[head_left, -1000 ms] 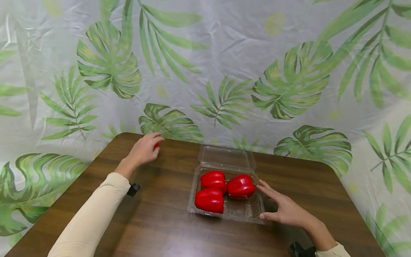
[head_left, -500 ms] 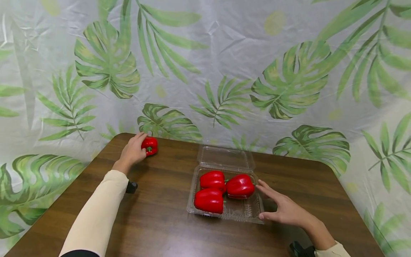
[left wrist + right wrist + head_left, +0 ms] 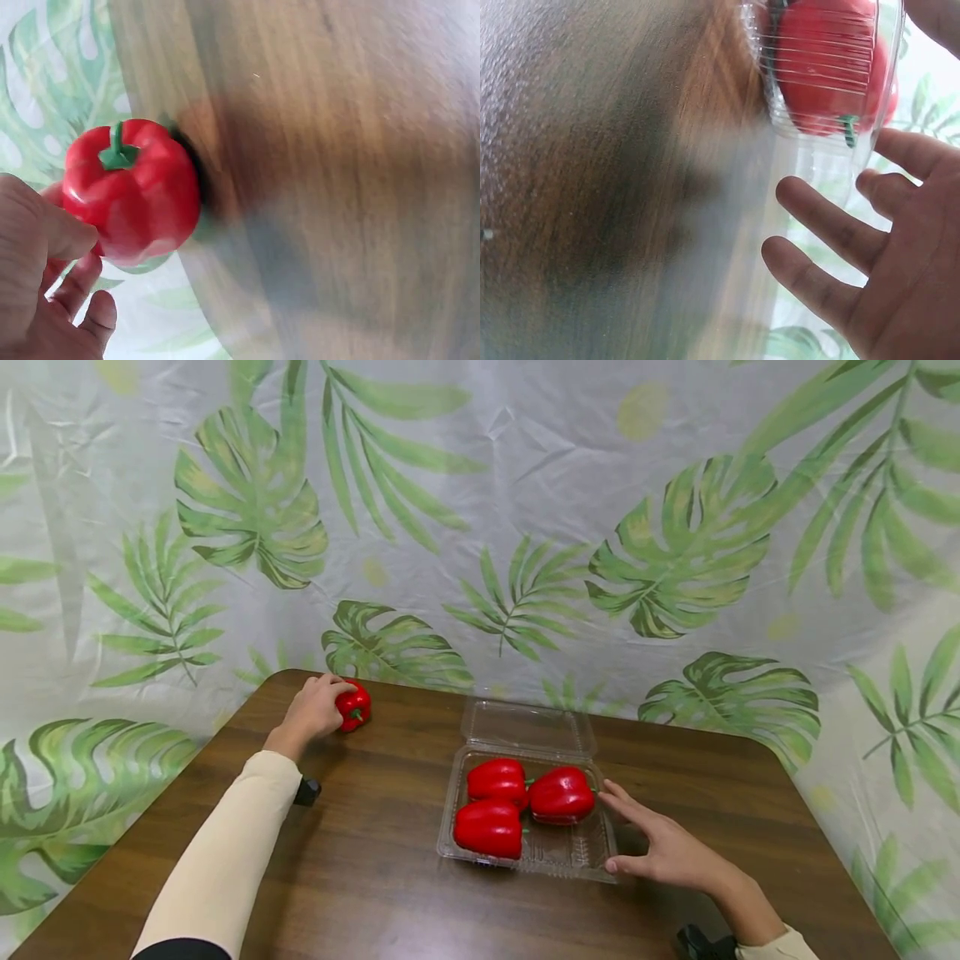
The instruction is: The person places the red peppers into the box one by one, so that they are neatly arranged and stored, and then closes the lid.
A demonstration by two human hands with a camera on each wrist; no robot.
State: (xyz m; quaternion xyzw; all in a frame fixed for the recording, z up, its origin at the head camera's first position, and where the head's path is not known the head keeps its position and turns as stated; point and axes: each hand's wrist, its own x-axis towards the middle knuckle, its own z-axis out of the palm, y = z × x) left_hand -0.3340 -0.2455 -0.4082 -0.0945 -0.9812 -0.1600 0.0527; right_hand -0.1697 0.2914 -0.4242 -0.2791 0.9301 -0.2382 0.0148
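At the far left of the table, my left hand (image 3: 310, 708) grips a red bell pepper (image 3: 355, 707) from its left side. In the left wrist view the thumb lies against the near side of this pepper (image 3: 135, 202), its green stem pointing up, while some fingers are partly hidden behind it. My right hand (image 3: 671, 847), fingers spread, rests at the right edge of a clear plastic clamshell container (image 3: 581, 852). Inside are three red bell peppers: one at the back left (image 3: 497, 779), one at the front left (image 3: 487, 829), one at the right (image 3: 561, 795).
The container's clear lid (image 3: 527, 729) lies folded back toward the far side. A brown wooden table (image 3: 360, 860) carries everything, its far edge close to a leaf-patterned curtain (image 3: 525, 485). The left-hand pepper is near the table's far left corner.
My left hand has shifted left from in front of the pepper, which now shows beside it. The pepper has turned slightly, its stem tipping lower. My right hand and the container stay put.
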